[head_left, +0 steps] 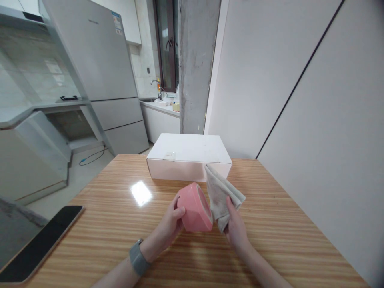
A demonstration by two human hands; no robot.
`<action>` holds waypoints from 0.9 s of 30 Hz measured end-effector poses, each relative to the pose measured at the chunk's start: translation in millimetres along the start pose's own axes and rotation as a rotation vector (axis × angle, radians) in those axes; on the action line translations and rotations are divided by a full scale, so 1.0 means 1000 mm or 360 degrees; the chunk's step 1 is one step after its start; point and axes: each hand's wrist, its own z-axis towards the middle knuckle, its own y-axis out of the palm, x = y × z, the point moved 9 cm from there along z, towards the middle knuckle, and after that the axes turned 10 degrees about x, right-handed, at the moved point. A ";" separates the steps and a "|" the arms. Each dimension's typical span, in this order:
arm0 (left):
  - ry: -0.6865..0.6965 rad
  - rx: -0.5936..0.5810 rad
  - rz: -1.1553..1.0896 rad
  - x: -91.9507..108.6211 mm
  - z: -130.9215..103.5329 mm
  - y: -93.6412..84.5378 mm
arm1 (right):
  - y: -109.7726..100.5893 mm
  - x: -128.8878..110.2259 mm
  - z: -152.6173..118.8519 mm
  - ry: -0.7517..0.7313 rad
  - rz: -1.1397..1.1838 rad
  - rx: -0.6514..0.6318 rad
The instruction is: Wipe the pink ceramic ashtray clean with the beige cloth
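A pink bowl point(194, 210) is tipped on its side above the table, its base turned to the right. My left hand point(173, 218) grips it by the rim side, with the thumb on the outer wall. The bowl's inside faces away and is hidden. In my right hand point(235, 224) is a folded grey cloth point(222, 194), pinched between thumb and fingers. The cloth hangs close beside the bowl's base; whether they touch I cannot tell. A grey band circles my left wrist.
A closed white box point(189, 170) stands at the far side of the wooden table point(288, 232). At the left edge lies a long black flat object point(39, 248). A white wall panel point(300, 112) borders the right; a fridge point(93, 52) stands behind.
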 end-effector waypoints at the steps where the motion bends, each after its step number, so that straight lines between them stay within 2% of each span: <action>1: -0.0015 -0.0021 -0.0005 0.000 -0.001 0.002 | 0.005 0.004 -0.002 0.0026 -0.0051 -0.0078; 5: -0.0011 -0.0101 -0.0018 0.001 -0.003 0.008 | 0.032 0.013 -0.021 0.0061 -0.0162 -0.0486; 9: 0.0004 -0.0080 -0.0003 -0.001 0.000 0.003 | 0.040 0.012 -0.031 -0.0003 -0.0227 -0.0635; 18: 0.0024 0.0014 0.0056 0.000 0.005 -0.004 | 0.017 0.023 -0.024 0.0123 -0.0194 -0.0487; 22: 0.0069 0.0098 0.0166 0.001 0.009 -0.011 | 0.019 0.021 -0.025 0.0178 -0.0111 -0.0439; 27: 0.0241 0.0200 0.0335 0.009 0.017 -0.022 | 0.025 0.022 -0.030 0.0353 -0.0047 -0.0349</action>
